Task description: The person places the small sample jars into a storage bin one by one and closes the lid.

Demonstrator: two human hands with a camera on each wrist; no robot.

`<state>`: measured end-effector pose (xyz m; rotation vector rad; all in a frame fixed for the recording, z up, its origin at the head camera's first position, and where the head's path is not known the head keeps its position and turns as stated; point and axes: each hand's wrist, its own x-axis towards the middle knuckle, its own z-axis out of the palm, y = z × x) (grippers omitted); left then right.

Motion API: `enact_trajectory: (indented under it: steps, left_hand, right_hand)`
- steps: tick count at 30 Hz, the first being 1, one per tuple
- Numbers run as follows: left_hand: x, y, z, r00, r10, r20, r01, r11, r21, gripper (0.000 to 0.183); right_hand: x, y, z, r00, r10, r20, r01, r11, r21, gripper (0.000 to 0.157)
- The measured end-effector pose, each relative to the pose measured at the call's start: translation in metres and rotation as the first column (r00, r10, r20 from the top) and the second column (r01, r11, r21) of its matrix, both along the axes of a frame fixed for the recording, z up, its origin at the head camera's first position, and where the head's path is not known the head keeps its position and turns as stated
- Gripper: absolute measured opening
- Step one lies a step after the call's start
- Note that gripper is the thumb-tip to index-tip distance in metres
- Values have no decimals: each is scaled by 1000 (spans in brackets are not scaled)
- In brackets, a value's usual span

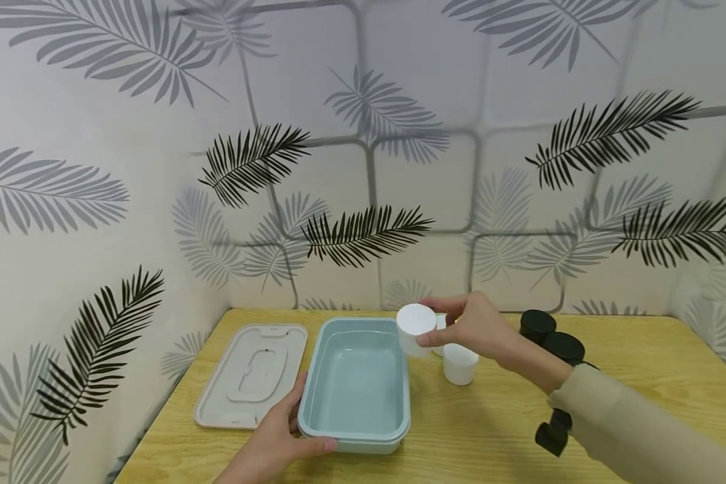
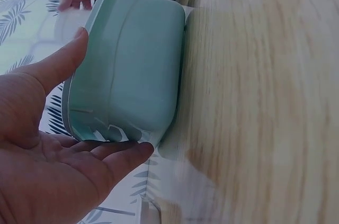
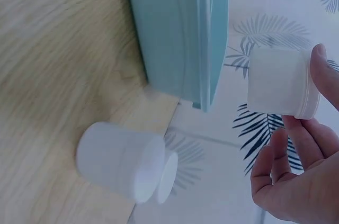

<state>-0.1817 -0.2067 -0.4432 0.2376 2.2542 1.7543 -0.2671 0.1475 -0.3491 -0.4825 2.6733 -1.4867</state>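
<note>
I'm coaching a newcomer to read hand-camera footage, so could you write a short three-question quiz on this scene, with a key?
1. True or false: the left hand grips the near left corner of the blue bin.

2. Fill the gap: in the head view, the pale lid lies flat on the table, to the ____ of the bin.

3. What does the right hand hold?
A) the bin's rim
B) a white container
C) the pale lid

Key:
1. True
2. left
3. B
</note>
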Motion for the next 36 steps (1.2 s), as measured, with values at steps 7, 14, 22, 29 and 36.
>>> enact_trajectory:
  steps: [7, 14, 22, 29, 36]
  left_hand:
    - [0, 0, -1, 999, -16, -27, 17, 999, 34, 122]
    - [-1, 1, 0, 998, -37, -51, 39, 999, 31, 124]
    - [1, -2, 0, 997, -47, -53, 49, 998, 30, 122]
    - [0, -1, 0, 998, -58, -22, 60, 996, 59, 119]
    - [-1, -1, 0, 996, -70, -48, 74, 994, 82, 118]
  right_hand:
    - [-25, -37, -5, 999, 34, 6, -34, 999, -25, 68]
    - [-37, -63, -19, 997, 63, 48, -59, 995, -87, 66]
    - [-48, -89, -38, 996, 80, 38, -76, 993, -95, 62]
    - [-49, -109, -48, 998, 53, 34, -51, 997, -52, 61]
    - [-51, -121, -54, 999, 39, 36, -38, 999, -22, 60]
